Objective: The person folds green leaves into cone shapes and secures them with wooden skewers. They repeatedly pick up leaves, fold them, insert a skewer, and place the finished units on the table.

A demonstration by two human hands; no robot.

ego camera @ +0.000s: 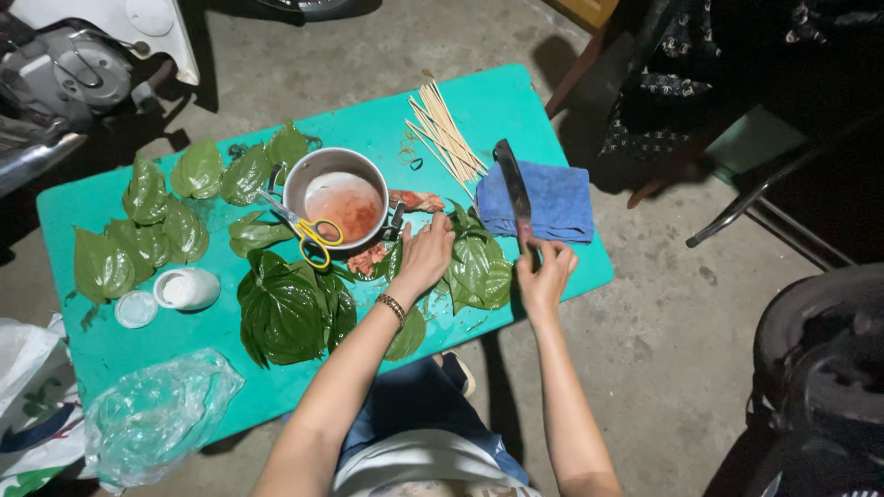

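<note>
Teal bench (pixel 516 101) — loose green leaves (pixel 147 225) at left, white jar (pixel 187 288), leaf stack (pixel 290 313). Metal pot (pixel 336 196) at centre, yellow-handled scissors (pixel 308 230) across rim. Left hand (pixel 425 258) pressed flat, fingers spread, on leaf (pixel 479 267). Right hand (pixel 545 276) clenched round knife (pixel 516 193) handle — blade over blue cloth (pixel 552 198), bamboo sticks (pixel 445 138) behind.

A clear, crumpled plastic bag (pixel 157 414) lies on the near left corner of the green counter (pixel 516 101). A white plastic bag (pixel 28 405) with coloured print sits beside it, off the counter's left edge. No labels, signs or screens seen.
</note>
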